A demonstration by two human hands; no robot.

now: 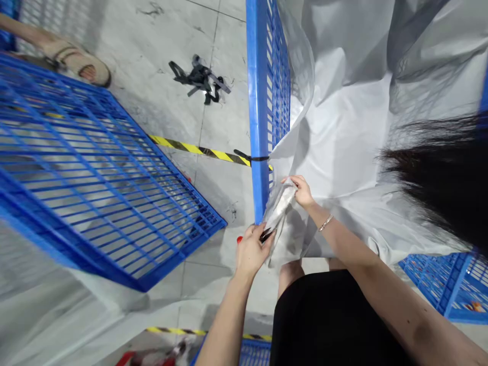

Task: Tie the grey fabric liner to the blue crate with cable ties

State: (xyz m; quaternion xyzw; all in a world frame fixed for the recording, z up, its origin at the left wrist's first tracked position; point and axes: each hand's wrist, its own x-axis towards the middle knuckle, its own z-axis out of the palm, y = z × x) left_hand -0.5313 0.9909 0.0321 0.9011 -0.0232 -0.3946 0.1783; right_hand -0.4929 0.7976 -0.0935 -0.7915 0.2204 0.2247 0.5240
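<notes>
My left hand (251,251) is closed at the lower corner of a white plastic sheet (343,137). A small dark object (266,235) shows between its fingers, and a red tip (239,239) pokes out beside it; I cannot make out what they are. My right hand (301,190) pinches a folded, gathered edge of the same sheet higher up. Beside both hands stands the narrow side of a blue plastic crate (257,112), with the sheet draped against its inner face. A black tie (251,156) is looped around the crate's edge.
A blue slatted crate (95,168) stands to the left. Black straps (202,79) lie on the floor, crossed by yellow-black tape (198,149). A person's sandalled foot (82,63) is at upper left. Dark hair (446,173) covers part of the right side. Another blue crate (446,284) stands at lower right.
</notes>
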